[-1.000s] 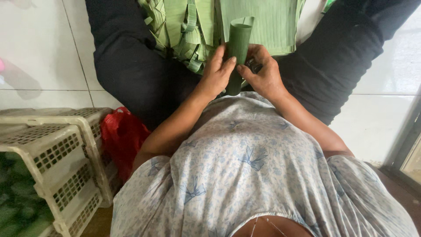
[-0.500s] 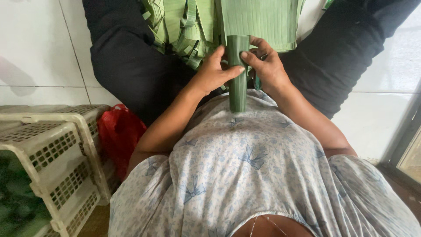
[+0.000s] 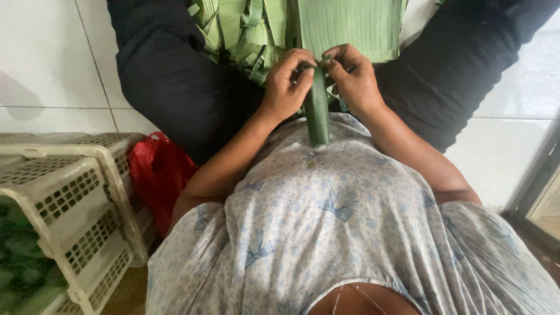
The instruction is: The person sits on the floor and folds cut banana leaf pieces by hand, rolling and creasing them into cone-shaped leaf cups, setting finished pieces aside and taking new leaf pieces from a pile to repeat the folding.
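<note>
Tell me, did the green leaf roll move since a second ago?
Yes. The green leaf roll slid down toward the flowered shirt; both hands now pinch its top end.

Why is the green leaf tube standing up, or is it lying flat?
Standing up. The rolled leaf tube points straight up from the lap, its bottom on the dress, while the left hand and right hand pinch its top end.

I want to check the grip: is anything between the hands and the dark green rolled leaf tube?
Nothing visible. The left hand and right hand both touch the top of the dark green rolled leaf tube directly.
</note>
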Available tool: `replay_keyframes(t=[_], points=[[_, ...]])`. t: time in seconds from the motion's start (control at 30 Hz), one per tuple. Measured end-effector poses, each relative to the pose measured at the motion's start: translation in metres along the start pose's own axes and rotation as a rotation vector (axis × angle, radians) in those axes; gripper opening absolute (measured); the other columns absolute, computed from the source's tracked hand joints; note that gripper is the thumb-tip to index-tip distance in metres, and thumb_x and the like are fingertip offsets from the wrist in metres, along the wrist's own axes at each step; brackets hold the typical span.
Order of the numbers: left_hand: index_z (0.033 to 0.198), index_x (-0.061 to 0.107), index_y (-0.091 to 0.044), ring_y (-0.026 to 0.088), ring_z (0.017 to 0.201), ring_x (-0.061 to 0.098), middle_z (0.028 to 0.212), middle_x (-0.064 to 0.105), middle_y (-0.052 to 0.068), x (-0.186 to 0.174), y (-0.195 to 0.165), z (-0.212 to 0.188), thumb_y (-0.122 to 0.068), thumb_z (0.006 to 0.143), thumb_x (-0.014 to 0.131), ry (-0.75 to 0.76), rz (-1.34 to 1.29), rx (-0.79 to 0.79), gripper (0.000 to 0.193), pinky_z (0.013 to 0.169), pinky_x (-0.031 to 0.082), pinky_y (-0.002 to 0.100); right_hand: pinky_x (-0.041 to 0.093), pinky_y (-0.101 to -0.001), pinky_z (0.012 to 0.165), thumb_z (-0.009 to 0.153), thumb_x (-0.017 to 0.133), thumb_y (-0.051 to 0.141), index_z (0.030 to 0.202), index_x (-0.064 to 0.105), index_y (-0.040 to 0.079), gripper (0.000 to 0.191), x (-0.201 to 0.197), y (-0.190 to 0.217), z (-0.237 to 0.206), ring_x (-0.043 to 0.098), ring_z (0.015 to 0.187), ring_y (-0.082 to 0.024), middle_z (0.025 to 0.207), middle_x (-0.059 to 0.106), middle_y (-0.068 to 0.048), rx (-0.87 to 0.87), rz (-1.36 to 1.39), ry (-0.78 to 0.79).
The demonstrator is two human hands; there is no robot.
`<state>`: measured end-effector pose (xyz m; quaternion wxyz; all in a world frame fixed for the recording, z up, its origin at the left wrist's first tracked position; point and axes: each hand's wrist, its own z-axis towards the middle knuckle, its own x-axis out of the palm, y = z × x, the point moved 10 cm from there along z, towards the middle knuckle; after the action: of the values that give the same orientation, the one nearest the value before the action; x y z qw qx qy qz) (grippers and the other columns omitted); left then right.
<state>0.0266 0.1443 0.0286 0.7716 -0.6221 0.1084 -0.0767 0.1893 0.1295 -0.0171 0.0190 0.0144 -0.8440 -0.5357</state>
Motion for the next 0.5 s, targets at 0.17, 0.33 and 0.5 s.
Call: replay_keyframes(t=[0.17, 0.33, 0.5], points=[[0.116, 0.056, -0.005, 0.024, 0.101, 0.066, 0.11, 0.063, 0.01, 0.001, -0.027, -0.005, 0.0, 0.102, 0.058, -0.051, 0.134, 0.088, 0.015, 0.089, 0.055, 0.034, 0.051, -0.0235, 0.066, 0.105, 0.065, 0.013, 0.121, 0.069, 0.001, 0.02, 0.002, 0.012, -0.023, 0.059, 0.075, -0.006, 0.092, 0.069, 0.0, -0.068, -0.149, -0.029], [0.117, 0.057, -0.004, 0.013, 0.087, 0.062, 0.103, 0.063, 0.005, 0.007, 0.006, -0.003, -0.006, 0.102, 0.06, 0.043, 0.029, -0.142, 0.015, 0.075, 0.052, 0.026, 0.054, -0.0283, 0.077, 0.098, 0.078, 0.008, 0.112, 0.071, -0.004, 0.02, 0.004, 0.04, -0.031, 0.062, 0.084, -0.013, 0.097, 0.071, -0.008, -0.352, -0.44, -0.056], [0.115, 0.065, -0.005, 0.006, 0.09, 0.061, 0.098, 0.064, -0.003, 0.023, 0.066, -0.013, -0.016, 0.111, 0.06, 0.115, -0.602, -0.487, 0.013, 0.079, 0.055, 0.027, 0.055, -0.0297, 0.089, 0.102, 0.077, 0.002, 0.112, 0.072, -0.001, 0.011, -0.006, 0.052, -0.035, 0.067, 0.099, -0.017, 0.109, 0.072, -0.01, -0.498, -0.447, -0.017]])
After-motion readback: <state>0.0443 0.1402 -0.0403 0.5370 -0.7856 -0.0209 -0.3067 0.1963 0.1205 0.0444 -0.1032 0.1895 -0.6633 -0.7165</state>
